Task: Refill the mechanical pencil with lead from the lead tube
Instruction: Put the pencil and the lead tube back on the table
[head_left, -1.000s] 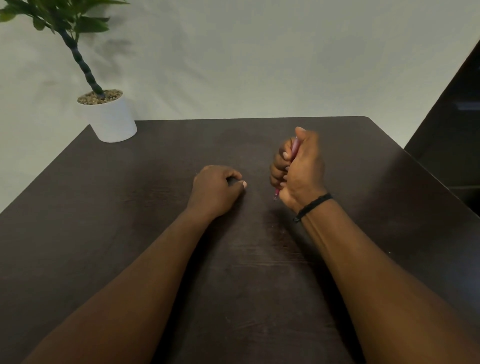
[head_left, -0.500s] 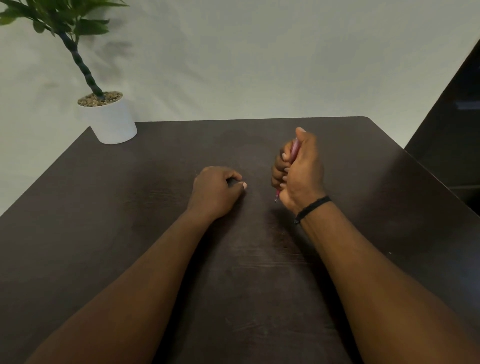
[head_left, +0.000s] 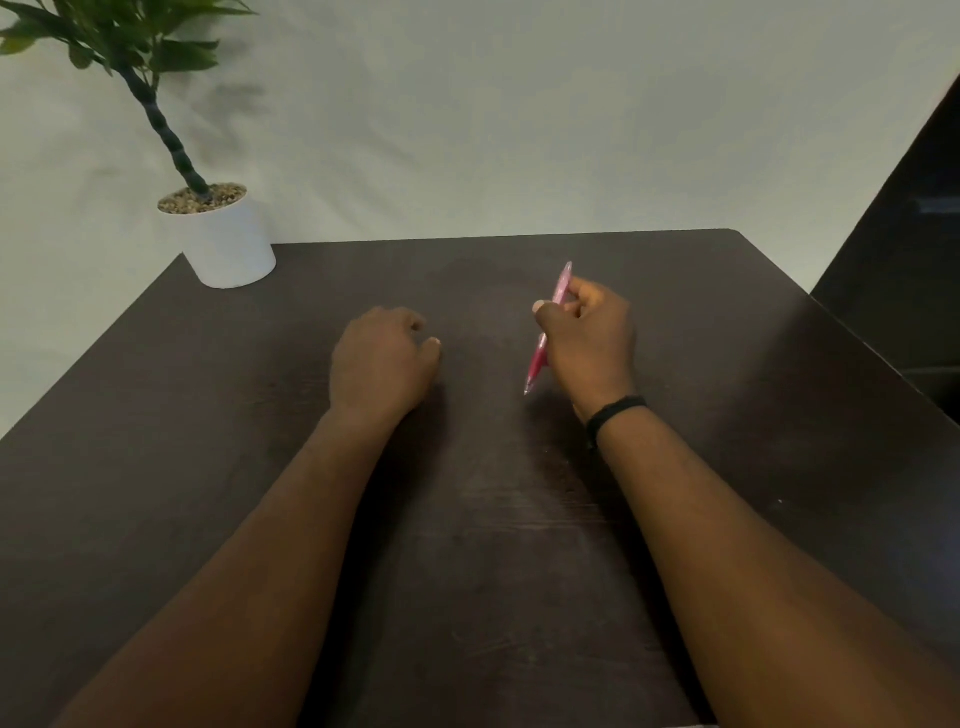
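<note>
Dark wooden table (head_left: 519, 545), faintly scuffed. White plant pot (head_left: 228, 244) at far left corner, pebble-topped, green plant (head_left: 130, 52) upright. Pale wall (head_left: 519, 114) behind.

Dark wooden table (head_left: 519, 545), white plant pot (head_left: 228, 249) on its far-left corner.

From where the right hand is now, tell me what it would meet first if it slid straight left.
Probably the left hand, curled on the table. The right hand holds the pink pencil; bare tabletop lies between them, though depth is uncertain.
</note>
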